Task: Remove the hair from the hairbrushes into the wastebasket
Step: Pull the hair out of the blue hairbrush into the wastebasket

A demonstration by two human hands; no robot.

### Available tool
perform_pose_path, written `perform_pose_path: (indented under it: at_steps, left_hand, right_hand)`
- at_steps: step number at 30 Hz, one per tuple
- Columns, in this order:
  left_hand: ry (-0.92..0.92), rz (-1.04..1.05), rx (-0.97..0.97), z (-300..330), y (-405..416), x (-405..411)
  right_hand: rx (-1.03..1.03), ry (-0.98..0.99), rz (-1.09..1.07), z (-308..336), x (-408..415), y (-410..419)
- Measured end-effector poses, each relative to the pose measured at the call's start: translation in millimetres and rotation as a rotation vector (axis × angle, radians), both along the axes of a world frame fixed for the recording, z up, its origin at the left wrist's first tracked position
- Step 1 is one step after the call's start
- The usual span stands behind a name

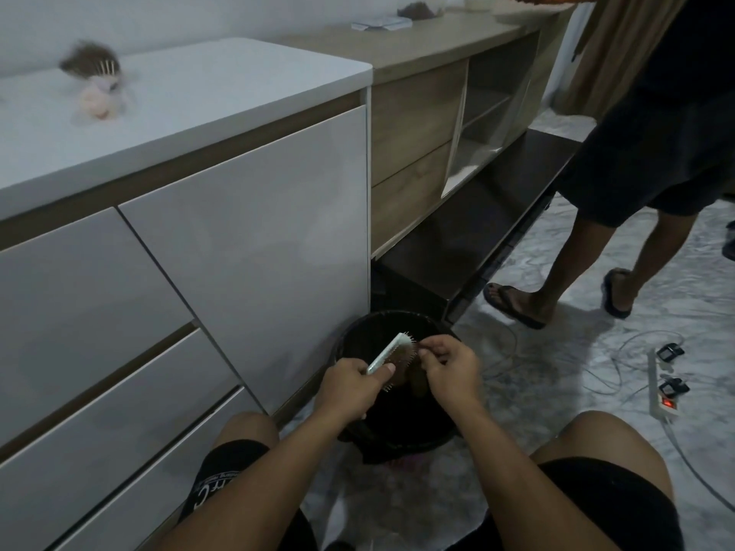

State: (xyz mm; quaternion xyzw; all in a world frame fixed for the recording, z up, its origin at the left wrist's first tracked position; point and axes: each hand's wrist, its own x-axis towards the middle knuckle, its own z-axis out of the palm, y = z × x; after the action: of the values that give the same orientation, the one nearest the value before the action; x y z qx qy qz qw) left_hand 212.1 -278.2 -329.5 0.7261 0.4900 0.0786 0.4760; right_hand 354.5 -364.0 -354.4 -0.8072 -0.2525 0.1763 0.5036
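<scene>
- While the left hand (350,381) grips the handle of a white hairbrush (391,351), the brush sits directly above the open mouth of the wastebasket (397,431), its bristles tilted toward the right hand.
- A brown mat of hair (403,357) clings to the bristle side of the brush.
- The right hand (449,367) has its fingers curled, thumb and forefinger pinching at the hair near the brush's far end.
- The wastebasket, dark and round, stands on the floor between the person's knees, its far left rim close against the white cabinet (238,232).
- Right of the basket, a low dark shelf (477,240) juts out near the rim, leaving a narrow gap there.
- A second hairbrush (93,63), blurred and full of hair, lies on the white countertop (199,85), well away from its edge.
- Another person's legs (576,264) in sandals stand on the marble floor (596,351) to the right.
- A power strip (662,395) and loose cables (620,367) lie on the floor beside the right knee.
</scene>
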Motion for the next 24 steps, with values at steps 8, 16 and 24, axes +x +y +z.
perform_pose_path:
  at_steps: [8,16,24]
  left_hand:
    - [0.0,0.016,0.009,1.6,0.2,3.5]
    - [0.039,-0.013,-0.019,2.0,-0.1,3.5]
    - [0.032,-0.006,-0.03,-2.0,1.5,4.4]
  right_hand:
    - [0.061,0.041,-0.183,0.4,-1.0,0.4]
    - [-0.018,-0.073,0.154,5.6,-7.3,-4.4]
    - [-0.051,0.002,0.028,13.1,-7.2,-5.3]
